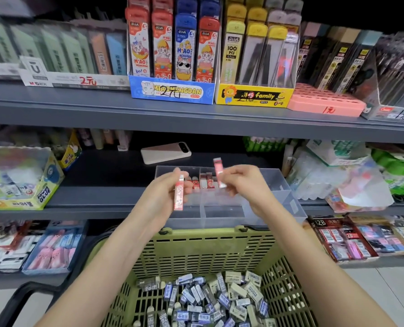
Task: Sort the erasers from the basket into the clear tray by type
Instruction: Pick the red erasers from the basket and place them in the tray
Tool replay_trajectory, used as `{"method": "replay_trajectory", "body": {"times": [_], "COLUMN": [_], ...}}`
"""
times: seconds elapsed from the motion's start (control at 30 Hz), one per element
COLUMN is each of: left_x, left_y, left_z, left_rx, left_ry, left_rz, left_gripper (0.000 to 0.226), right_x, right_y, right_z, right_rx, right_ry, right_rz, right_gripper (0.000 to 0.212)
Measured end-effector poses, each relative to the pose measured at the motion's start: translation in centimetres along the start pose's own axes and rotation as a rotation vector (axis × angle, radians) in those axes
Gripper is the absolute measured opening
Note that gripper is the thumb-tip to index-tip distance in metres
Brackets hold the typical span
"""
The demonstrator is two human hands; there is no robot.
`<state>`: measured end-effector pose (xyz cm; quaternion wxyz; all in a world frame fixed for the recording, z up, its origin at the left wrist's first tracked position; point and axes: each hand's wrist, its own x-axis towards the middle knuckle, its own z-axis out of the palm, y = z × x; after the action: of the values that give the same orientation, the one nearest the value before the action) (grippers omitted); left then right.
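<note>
Your left hand (164,192) pinches a red-and-white eraser (179,195) upright between thumb and fingers; its print is too blurred to read. Your right hand (242,182) pinches a pink eraser (219,172), slightly tilted, above the clear tray (288,197) on the middle shelf (97,201). Red erasers (203,181) stand in the tray's rear compartments. The green basket (203,234) below holds loose grey and blue erasers (208,300). On the upper shelf, the blue display box (172,90) reads "MIAOMENGDAN" and the yellow display box (252,96) reads "family".
</note>
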<state>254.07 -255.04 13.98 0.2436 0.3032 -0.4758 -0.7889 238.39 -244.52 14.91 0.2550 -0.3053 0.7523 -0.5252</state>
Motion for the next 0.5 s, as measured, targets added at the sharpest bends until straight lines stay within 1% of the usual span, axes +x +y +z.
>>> {"method": "replay_trajectory", "body": {"times": [0.07,0.1,0.17,0.23,0.33,0.4,0.5], "left_x": [0.1,0.1,0.2,0.2,0.1,0.3,0.6], "left_y": [0.0,-0.1,-0.3,-0.7,-0.9,-0.8,-0.6], "left_z": [-0.3,-0.5,-0.9,-1.2,-1.6,-1.7,-1.4], "left_rx": [-0.054,-0.041,-0.011,0.025,0.121,0.141,0.121], "left_ry": [0.012,0.014,0.017,0.027,0.019,0.022,0.036], "left_rz": [0.001,0.012,0.030,0.032,0.052,0.069,0.083], "left_gripper": [0.020,0.020,0.021,0.018,0.017,0.018,0.016], "right_x": [1.7,2.4,3.6,4.6,5.4,5.7,5.8], "right_y": [0.8,1.1,1.4,1.3,1.2,1.3,1.7], "right_z": [-0.7,-0.8,-0.3,0.4,1.2,1.5,1.5], "right_rx": [-0.216,-0.324,-0.516,-0.679,-0.760,-0.766,-0.787], "right_ry": [0.126,0.145,0.128,0.111,0.103,0.086,0.010], "right_rz": [0.026,0.039,0.064,0.086,0.122,0.134,0.156], "right_gripper": [0.019,0.026,0.036,0.036,0.024,0.026,0.032]}}
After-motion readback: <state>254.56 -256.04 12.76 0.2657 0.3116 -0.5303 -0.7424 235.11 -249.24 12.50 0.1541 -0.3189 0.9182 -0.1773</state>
